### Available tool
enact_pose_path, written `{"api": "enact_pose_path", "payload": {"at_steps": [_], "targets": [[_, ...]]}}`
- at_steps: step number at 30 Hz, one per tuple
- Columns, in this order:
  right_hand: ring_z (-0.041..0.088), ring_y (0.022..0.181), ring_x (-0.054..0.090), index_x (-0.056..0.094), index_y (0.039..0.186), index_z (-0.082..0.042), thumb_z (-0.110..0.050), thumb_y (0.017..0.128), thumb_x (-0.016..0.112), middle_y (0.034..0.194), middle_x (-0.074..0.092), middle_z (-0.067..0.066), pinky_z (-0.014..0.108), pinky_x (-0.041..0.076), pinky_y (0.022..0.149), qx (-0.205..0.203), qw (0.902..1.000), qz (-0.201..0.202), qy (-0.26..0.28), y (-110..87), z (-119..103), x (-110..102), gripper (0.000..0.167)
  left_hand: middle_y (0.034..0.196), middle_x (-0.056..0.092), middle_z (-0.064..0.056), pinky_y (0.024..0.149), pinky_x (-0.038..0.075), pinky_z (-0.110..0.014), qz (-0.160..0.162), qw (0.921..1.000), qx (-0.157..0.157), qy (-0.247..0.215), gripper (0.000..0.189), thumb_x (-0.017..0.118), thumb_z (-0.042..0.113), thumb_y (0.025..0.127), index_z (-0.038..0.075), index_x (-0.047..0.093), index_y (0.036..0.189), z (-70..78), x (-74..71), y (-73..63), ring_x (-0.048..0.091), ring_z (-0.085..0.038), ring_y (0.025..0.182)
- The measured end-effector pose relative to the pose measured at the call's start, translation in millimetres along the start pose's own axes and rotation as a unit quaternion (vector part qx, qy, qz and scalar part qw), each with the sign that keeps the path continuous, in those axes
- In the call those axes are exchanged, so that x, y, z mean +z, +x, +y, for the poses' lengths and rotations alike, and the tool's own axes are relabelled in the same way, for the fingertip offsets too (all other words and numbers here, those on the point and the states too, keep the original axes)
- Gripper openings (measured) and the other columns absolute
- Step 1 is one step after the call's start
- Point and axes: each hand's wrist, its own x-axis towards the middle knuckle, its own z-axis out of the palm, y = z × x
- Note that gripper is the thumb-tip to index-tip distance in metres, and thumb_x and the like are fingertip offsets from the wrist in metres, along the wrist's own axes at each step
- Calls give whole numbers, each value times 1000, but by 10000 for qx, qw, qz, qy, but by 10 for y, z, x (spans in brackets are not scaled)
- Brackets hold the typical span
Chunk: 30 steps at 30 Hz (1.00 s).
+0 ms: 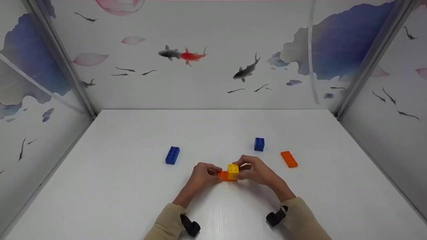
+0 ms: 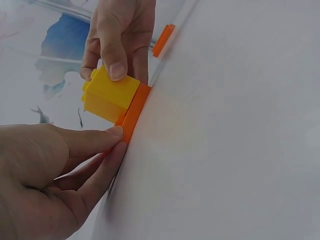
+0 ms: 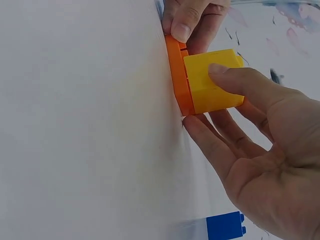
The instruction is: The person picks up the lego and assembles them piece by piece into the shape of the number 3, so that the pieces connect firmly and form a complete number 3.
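A yellow square brick (image 1: pixel 233 171) stands on the right end of a flat orange brick (image 1: pixel 224 175) that lies on the table. My left hand (image 1: pixel 202 175) pinches the orange brick's left end between thumb and fingers. From the right, my right hand (image 1: pixel 258 170) grips the yellow brick, its thumb on the near side (image 3: pixel 210 82). One fingertip of that hand rests by the orange brick's lower right end in the right wrist view. A thin dark line shows between the two bricks (image 2: pixel 134 117); I cannot tell whether they are fully pressed together.
A long blue brick (image 1: pixel 172 155) lies on the white table (image 1: pixel 110 186) at the left. Beyond my right hand are a small blue brick (image 1: pixel 259 144) and another flat orange brick (image 1: pixel 289 159). Printed panels (image 1: pixel 206 86) wall the table at the back and sides.
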Motion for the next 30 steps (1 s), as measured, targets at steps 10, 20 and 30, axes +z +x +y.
{"api": "enact_pose_path", "payload": {"at_steps": [10, 20, 30], "targets": [[27, 116, 64, 67, 112, -12, -8, 88, 75, 124, 67, 9, 42, 55, 103, 181, 9998, 67, -33, 5, 21, 27, 26, 122, 69, -10, 90, 60, -33, -48, 9997, -201, -138, 36, 73, 4, 89, 7, 69, 124, 58, -139, -84, 65, -22, 106], [21, 111, 64, 66, 118, -13, -8, 88, 75, 122, 67, 7, 41, 55, 101, 650, 9972, 323, -196, -5, -36, 105, 32, 126, 68, -14, 89, 60, -35, 585, 9981, 189, 46, 39, 73, 11, 91, 7, 66, 130, -9, -427, -160, 65, -28, 113], [19, 105, 60, 64, 119, -13, -13, 89, 75, 118, 67, 5, 38, 54, 103, 740, 9968, 294, -109, 2, -22, 105, 32, 115, 70, -17, 79, 61, -30, 1257, 9913, 385, -56, 34, 71, 8, 91, 2, 67, 124, -165, -801, -238, 68, -25, 102]]}}
